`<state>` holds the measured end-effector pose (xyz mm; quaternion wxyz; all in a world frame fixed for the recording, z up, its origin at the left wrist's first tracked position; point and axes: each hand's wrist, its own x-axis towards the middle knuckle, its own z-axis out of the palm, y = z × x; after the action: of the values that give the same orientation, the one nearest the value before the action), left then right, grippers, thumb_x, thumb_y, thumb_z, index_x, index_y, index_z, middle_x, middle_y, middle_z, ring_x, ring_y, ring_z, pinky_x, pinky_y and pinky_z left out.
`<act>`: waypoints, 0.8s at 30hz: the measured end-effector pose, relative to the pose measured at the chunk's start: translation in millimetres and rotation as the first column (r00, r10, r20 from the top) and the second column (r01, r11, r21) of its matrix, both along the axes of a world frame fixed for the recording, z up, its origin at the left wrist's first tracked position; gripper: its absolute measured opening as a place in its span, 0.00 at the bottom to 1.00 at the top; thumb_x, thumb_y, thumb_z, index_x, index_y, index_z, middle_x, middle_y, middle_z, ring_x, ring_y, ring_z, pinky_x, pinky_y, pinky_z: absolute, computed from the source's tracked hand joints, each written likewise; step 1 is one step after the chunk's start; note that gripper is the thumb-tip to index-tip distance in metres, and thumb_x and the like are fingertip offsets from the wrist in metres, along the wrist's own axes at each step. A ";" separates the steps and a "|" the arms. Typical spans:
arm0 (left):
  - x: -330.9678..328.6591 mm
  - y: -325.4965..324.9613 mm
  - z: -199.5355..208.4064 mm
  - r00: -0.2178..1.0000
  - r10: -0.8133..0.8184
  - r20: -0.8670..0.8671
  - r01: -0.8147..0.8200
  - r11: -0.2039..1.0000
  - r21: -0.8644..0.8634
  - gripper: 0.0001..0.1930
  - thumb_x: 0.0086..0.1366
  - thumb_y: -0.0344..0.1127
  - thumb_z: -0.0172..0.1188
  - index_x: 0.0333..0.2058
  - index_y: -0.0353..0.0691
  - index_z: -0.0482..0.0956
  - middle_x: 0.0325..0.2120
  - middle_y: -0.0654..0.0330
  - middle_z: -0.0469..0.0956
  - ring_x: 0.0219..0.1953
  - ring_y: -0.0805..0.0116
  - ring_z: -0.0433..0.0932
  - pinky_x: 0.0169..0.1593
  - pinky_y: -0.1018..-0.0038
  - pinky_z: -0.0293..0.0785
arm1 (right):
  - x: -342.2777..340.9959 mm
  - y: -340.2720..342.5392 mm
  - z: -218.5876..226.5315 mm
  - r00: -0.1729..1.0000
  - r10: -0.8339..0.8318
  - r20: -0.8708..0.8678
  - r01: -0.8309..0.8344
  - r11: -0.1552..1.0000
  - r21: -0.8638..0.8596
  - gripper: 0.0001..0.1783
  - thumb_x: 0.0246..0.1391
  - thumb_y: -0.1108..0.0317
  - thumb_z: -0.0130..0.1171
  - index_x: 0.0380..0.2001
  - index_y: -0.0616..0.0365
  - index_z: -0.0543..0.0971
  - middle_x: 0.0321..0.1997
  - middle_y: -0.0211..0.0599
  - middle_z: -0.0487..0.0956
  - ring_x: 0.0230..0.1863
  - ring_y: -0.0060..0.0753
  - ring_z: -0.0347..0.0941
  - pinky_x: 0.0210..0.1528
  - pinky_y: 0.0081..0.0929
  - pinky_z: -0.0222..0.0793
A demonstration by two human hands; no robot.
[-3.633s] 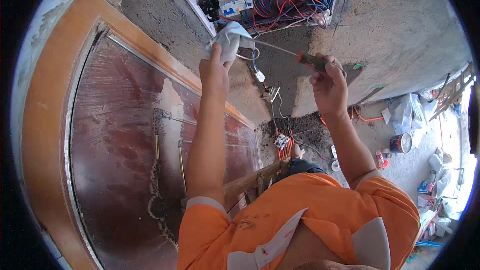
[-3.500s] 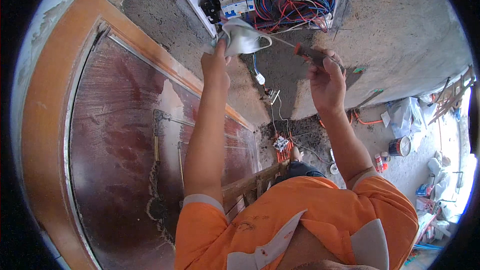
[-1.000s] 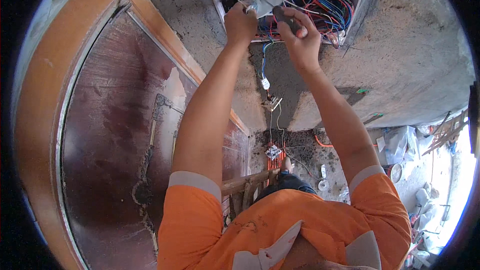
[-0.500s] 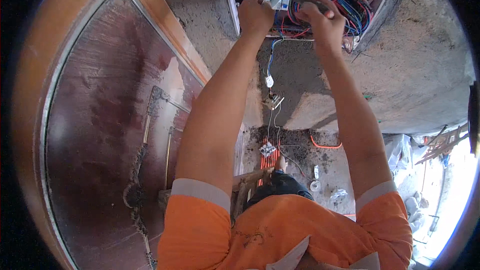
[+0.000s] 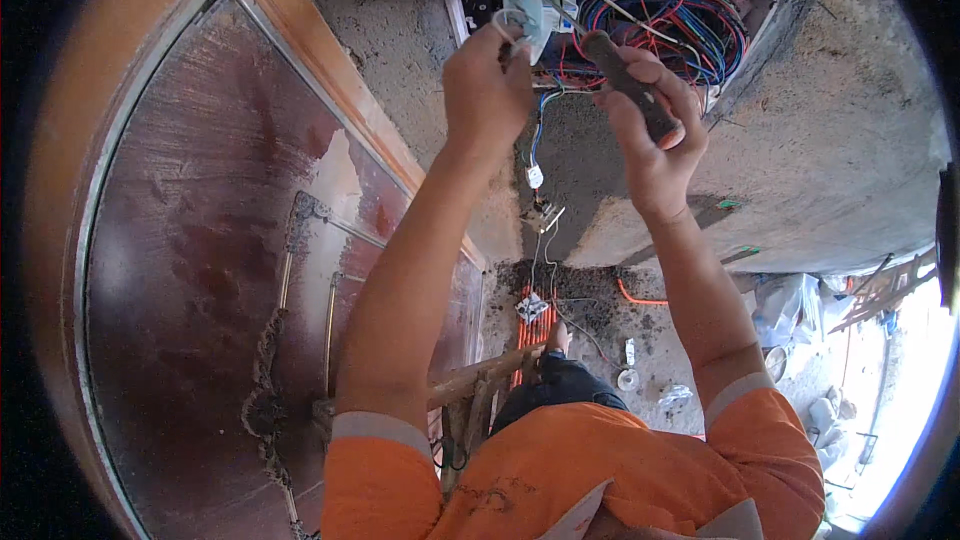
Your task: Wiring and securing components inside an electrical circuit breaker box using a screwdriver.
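Note:
My right hand (image 5: 655, 125) is wrapped round the dark handle of a screwdriver (image 5: 628, 85). Its thin shaft points up and left into the open electrical box (image 5: 450, 0) in the wall. Closed at the box's lower left edge, my left hand (image 5: 485, 90) pinches a piece of translucent plastic (image 5: 522, 2); the fingertips are partly hidden. Right beside that plastic is a white breaker-like module (image 5: 558, 2). Coiled red, blue and green wires (image 5: 670, 20) fill the right half of the box. A pale cable (image 5: 610, 2) slants across in front of them.
Below the box, wires run down to a white connector (image 5: 534, 177) and a small fitting (image 5: 545, 217). A maroon door panel (image 5: 190, 270) in an orange frame takes up the left. Under me are a wooden ladder (image 5: 465, 387) and orange conduits (image 5: 532, 335). Plastic sheeting (image 5: 790, 310) lies right.
Both hands have drawn back toward me and a little apart. More of the screwdriver, the translucent plastic and the white module now shows.

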<state>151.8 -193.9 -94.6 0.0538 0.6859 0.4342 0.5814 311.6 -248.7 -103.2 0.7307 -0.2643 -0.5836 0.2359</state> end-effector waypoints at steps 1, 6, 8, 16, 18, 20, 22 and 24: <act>-2.8 -0.2 4.1 1.000 -0.005 0.024 0.004 0.998 0.065 0.07 0.54 0.27 0.58 0.32 0.33 0.77 0.23 0.47 0.77 0.27 0.53 0.79 0.32 0.65 0.73 | -4.5 0.7 2.6 0.998 -0.009 0.055 0.004 0.997 0.074 0.17 0.44 0.82 0.59 0.40 0.65 0.72 0.48 0.42 0.75 0.47 0.27 0.71 0.49 0.23 0.67; -21.6 19.5 24.6 0.993 0.120 0.010 -0.120 0.991 0.054 0.07 0.55 0.28 0.58 0.33 0.33 0.78 0.25 0.47 0.79 0.29 0.53 0.80 0.33 0.66 0.73 | -29.0 25.7 22.5 0.974 -0.102 0.201 0.065 0.981 0.184 0.16 0.42 0.80 0.61 0.37 0.64 0.75 0.44 0.42 0.77 0.45 0.26 0.74 0.47 0.21 0.68; -21.3 24.4 29.9 0.993 0.106 0.043 -0.109 0.992 0.064 0.07 0.55 0.28 0.58 0.33 0.33 0.78 0.26 0.47 0.79 0.30 0.53 0.80 0.33 0.65 0.73 | -30.4 32.8 24.7 0.965 -0.143 0.221 0.085 0.963 0.256 0.16 0.41 0.80 0.61 0.37 0.63 0.75 0.44 0.41 0.78 0.44 0.27 0.74 0.46 0.21 0.68; -26.4 56.9 26.8 0.989 0.150 0.003 -0.150 0.987 0.053 0.09 0.54 0.31 0.57 0.33 0.34 0.78 0.26 0.45 0.79 0.30 0.49 0.79 0.34 0.62 0.73 | -47.5 57.7 39.8 0.913 -0.264 0.311 0.137 0.916 0.376 0.17 0.38 0.77 0.64 0.37 0.58 0.76 0.39 0.38 0.79 0.37 0.28 0.76 0.41 0.22 0.71; -25.5 58.0 22.5 0.985 0.171 -0.012 -0.170 0.984 0.062 0.09 0.54 0.31 0.56 0.33 0.34 0.78 0.25 0.45 0.78 0.30 0.49 0.79 0.34 0.62 0.73 | -47.8 59.1 40.1 0.885 -0.300 0.357 0.126 0.891 0.436 0.18 0.38 0.78 0.63 0.38 0.60 0.76 0.40 0.39 0.79 0.39 0.27 0.76 0.44 0.23 0.71; -20.7 47.8 14.9 0.988 0.154 0.016 -0.154 0.988 0.028 0.08 0.54 0.31 0.55 0.32 0.34 0.78 0.25 0.45 0.78 0.30 0.48 0.79 0.34 0.62 0.74 | -40.6 45.0 36.6 0.939 -0.175 0.294 0.091 0.956 0.280 0.17 0.40 0.78 0.63 0.38 0.62 0.75 0.42 0.40 0.78 0.41 0.27 0.76 0.46 0.23 0.70; -11.9 29.1 12.7 0.995 0.033 0.091 -0.026 0.997 -0.077 0.08 0.54 0.30 0.55 0.31 0.33 0.78 0.25 0.45 0.78 0.30 0.48 0.78 0.35 0.62 0.73 | -27.6 21.7 32.0 0.968 -0.030 0.248 0.007 0.995 0.095 0.15 0.43 0.79 0.60 0.38 0.67 0.74 0.46 0.45 0.77 0.48 0.31 0.73 0.52 0.26 0.67; -3.6 17.2 2.2 0.996 0.012 0.090 -0.008 0.999 -0.037 0.09 0.55 0.33 0.57 0.32 0.34 0.78 0.24 0.47 0.78 0.28 0.51 0.78 0.33 0.64 0.73 | -15.7 4.4 21.6 0.947 -0.089 0.308 0.032 0.982 0.185 0.14 0.44 0.79 0.59 0.38 0.67 0.74 0.46 0.48 0.76 0.48 0.34 0.73 0.51 0.26 0.67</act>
<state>148.3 -176.7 -92.4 0.0830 0.6556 0.4454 0.6041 295.9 -244.3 -81.7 0.6555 -0.2501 -0.7032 0.1152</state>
